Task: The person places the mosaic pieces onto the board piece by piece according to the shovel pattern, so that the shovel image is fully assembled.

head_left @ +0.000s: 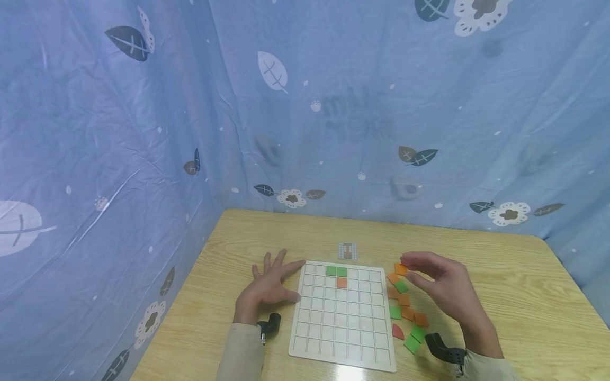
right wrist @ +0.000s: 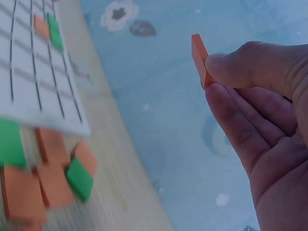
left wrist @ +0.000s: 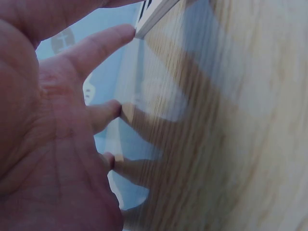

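Observation:
My right hand (head_left: 440,280) pinches an orange square tile (right wrist: 198,58) between thumb and fingertips, held up off the table to the right of the board. The white grid board (head_left: 333,338) lies flat in front of me. In its upper rows sit two green tiles (head_left: 337,271) side by side, with an orange tile (head_left: 341,283) just below the right one. My left hand (head_left: 269,286) rests at the board's left edge, fingers spread and straight; index fingertip and thumb are right at the rim. In the left wrist view a fingertip (left wrist: 126,32) meets the board's corner.
Several loose orange and green tiles (head_left: 407,314) lie along the board's right side, with a red rounded piece (head_left: 398,332) among them. A small patterned card (head_left: 348,251) lies behind the board. A blue curtain (head_left: 333,132) hangs behind and left of the wooden table (head_left: 524,296).

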{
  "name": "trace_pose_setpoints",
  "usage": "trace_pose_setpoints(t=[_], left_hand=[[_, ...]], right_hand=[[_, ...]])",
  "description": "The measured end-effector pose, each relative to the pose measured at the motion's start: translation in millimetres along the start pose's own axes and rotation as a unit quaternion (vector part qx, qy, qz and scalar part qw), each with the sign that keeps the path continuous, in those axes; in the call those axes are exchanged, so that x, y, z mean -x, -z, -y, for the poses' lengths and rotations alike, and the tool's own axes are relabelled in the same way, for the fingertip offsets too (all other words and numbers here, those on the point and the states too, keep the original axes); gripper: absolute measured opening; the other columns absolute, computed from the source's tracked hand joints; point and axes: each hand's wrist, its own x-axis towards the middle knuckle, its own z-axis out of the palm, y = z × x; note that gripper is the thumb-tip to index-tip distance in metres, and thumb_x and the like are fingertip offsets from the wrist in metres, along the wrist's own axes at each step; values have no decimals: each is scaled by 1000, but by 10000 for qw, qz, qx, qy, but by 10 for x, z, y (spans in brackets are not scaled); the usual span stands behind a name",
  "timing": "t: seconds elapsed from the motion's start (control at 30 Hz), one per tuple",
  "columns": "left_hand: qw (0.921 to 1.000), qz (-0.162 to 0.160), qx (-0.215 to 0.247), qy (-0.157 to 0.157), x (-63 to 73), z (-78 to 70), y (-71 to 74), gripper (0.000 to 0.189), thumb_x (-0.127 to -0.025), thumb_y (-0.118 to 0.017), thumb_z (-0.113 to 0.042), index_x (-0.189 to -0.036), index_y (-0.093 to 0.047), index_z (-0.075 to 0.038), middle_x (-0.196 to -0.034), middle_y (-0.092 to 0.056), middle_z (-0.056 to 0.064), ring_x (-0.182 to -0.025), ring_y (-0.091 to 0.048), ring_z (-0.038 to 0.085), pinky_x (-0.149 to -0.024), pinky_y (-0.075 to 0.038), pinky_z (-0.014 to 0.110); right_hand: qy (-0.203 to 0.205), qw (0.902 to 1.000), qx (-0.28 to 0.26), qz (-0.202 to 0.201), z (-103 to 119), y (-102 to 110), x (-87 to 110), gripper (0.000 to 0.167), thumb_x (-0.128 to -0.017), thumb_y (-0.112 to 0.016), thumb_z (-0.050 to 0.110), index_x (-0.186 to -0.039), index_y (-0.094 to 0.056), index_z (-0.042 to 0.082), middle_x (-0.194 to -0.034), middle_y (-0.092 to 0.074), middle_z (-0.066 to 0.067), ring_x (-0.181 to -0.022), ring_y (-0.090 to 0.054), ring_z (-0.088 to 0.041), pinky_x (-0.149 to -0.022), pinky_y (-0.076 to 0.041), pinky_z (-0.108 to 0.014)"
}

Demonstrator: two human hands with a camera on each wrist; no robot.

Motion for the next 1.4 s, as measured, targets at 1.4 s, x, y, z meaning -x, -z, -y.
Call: trace_pose_setpoints(t=[1.4], left_hand=[[10000, -37, 44, 51, 1, -23, -1, 91, -79, -95, -23, -160, -57, -35, -185, -10, 19, -166, 13, 57, -121, 16, 87]], right_hand=[[-527, 9926, -876, 657, 152, -871, -152, 35, -89, -84, -5, -119, -81, 13, -115, -83, -1, -109, -81, -20, -98, -64, -27]])
